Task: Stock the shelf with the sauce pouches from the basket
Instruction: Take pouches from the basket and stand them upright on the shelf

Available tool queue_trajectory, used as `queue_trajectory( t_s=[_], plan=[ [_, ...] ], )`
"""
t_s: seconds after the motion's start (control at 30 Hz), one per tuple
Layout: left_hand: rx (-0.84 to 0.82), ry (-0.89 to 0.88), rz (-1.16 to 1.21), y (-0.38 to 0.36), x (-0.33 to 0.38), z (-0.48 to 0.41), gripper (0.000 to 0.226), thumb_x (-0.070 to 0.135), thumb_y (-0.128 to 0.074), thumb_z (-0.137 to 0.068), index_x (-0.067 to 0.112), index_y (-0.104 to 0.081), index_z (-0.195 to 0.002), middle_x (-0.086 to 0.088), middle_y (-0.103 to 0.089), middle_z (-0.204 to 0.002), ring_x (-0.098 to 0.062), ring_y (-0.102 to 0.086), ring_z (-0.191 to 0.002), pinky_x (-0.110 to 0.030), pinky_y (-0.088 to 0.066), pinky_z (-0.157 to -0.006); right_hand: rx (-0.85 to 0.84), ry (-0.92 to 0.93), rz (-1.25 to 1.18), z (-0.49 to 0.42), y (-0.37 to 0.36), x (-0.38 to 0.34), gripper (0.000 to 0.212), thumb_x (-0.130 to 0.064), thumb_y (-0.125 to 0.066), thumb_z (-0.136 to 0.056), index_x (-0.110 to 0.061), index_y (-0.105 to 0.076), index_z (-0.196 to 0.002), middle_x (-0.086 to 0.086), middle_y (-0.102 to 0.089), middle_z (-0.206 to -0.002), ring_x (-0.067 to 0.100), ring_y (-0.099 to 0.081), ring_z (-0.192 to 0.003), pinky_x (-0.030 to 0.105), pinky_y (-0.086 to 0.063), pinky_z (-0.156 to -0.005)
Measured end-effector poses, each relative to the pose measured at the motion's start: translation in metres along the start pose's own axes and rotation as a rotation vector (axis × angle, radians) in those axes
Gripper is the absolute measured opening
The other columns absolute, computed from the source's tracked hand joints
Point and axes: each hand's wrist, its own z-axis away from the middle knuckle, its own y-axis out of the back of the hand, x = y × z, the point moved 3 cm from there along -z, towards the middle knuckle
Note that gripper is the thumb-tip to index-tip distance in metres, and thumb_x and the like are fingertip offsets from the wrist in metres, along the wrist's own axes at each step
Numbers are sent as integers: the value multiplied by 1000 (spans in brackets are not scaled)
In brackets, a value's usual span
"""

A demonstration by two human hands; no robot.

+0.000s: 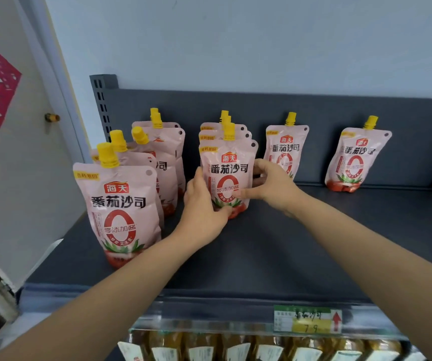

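Both hands steady a tomato sauce pouch on the dark shelf.

At left a row of pouches [121, 204] runs front to back (yellow caps up). The left hand [202, 204] and right hand [272, 185] clasp the front pouch [229, 173] of the middle row by its sides; further right stand a single pouch [285, 149] and another [355, 157] against the shelf [288, 251] back panel.

2 bare forearms and hands [235, 201], seemingly without sleeves, rings or watch.

Pouch rows [229, 168] on shelf [275, 246]
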Motion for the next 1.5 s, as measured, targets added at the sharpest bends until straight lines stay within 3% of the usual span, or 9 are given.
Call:
queue_trajectory(
  t_s=[0.1,0.2,0.4,0.53,0.73,0.9,1.03,1.23,1.5],
  plan=[
    [-31,21,-97,2,7,11,115,34,-78,-73,19,7,-149,-4,-9,-156,-24,-11,-144,-42,-19,-116,102,-8,122,23,12,0,71,-18,-83,-69,-17,-49,-131,-2,-56,-122,16,-60,-103,25,-51,-81],
    [12,-61,-217,11,19,29,119,38,-77,-72,14,11,-148,-6,-1,-157,-27,-3,-145,-43,-10,-117,276,24,322,64,32,-7,73,-28,-78,-75,-18,-41,-137,3,-51,-134,18,-53,-118,28,-44,-94],
    [-104,-346,-341,11,56,86,126,87,-53,-53,29,7,-147,-3,2,-157,-25,-1,-145,-49,-10,-116,530,-6,762,189,60,-27,68,-40,-66,-84,-22,-35,-142,1,-49,-138,22,-46,-126,35,-41,-99],
    [-179,-566,-381,-7,83,132,120,89,-45,-59,27,4,-149,-5,-1,-158,-26,-1,-144,-49,-7,-115,599,-140,888,277,65,-26,66,-43,-62,-86,-24,-35,-142,2,-48,-138,25,-45,-126,39,-43,-96],
    [-342,-799,-485,-81,111,211,112,90,-31,-65,18,-14,-149,-12,-19,-155,-32,-21,-140,-49,-24,-110,612,-368,942,385,80,12,58,-37,-59,-89,-20,-38,-141,5,-48,-137,26,-47,-124,35,-42,-92],
    [-557,-941,-612,-175,110,266,97,80,-37,-71,13,-36,-141,-13,-38,-145,-33,-36,-133,-47,-32,-107,540,-579,882,447,107,87,56,-33,-62,-87,-21,-41,-138,6,-52,-131,27,-49,-120,38,-47,-88],
    [-737,-907,-648,-262,88,300,85,74,-40,-73,11,-50,-130,-16,-48,-138,-35,-46,-126,-45,-41,-100,411,-706,800,478,132,167,54,-32,-62,-87,-22,-44,-137,4,-52,-133,24,-54,-114,38,-52,-84],
    [-1040,-751,-770,-380,45,334,84,66,-41,-86,15,-17,-148,-10,-6,-159,-28,-6,-146,-43,-11,-116,136,-808,675,500,157,292,46,-31,-58,-82,-22,-50,-126,4,-58,-118,26,-57,-108,39,-52,-82],
    [-1051,-521,-875,-437,3,346,77,64,-46,-83,15,-30,-140,-11,-23,-151,-29,-18,-141,-42,-24,-115,-178,-782,635,460,131,383,44,-34,-51,-92,-14,-48,-131,10,-54,-129,30,-52,-119,40,-49,-91]
  ],
)
